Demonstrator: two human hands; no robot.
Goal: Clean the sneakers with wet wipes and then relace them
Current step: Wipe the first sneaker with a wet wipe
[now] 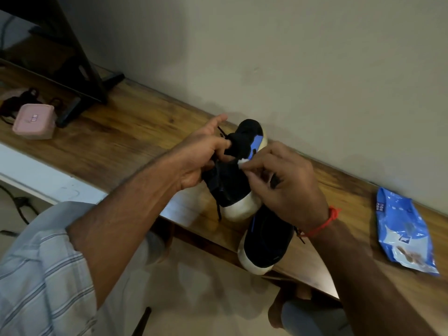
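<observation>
Your left hand (201,154) grips the upper sneaker (232,180) around its collar and tongue, fingers curled in, so the shoe sits steady above the desk (116,139) while you work on it. That hold tilts the black upper toward you and leaves the white toe cap (242,207) facing near, which makes the side panel easy to reach.

Your right hand (286,187) pinches a small white wet wipe (243,163) between thumb and fingertips and presses it to the sneaker beside the blue stripe. A tight pinch suits this: it puts a small firm pad of wipe on one spot rather than a loose sheet.

The second sneaker (264,241) lies on the desk just near of the held one, partly under your right wrist, toe hanging over the near edge. It is close at hand for its turn. The black lace (219,209) hangs loose from the held shoe, so relacing looks not yet begun.

The blue wipes pack (404,229) lies to the right on the desk, well apart from the shoes yet within reach for a fresh sheet. A pink case (34,121) sits far left, beside a dark stand (80,69).
</observation>
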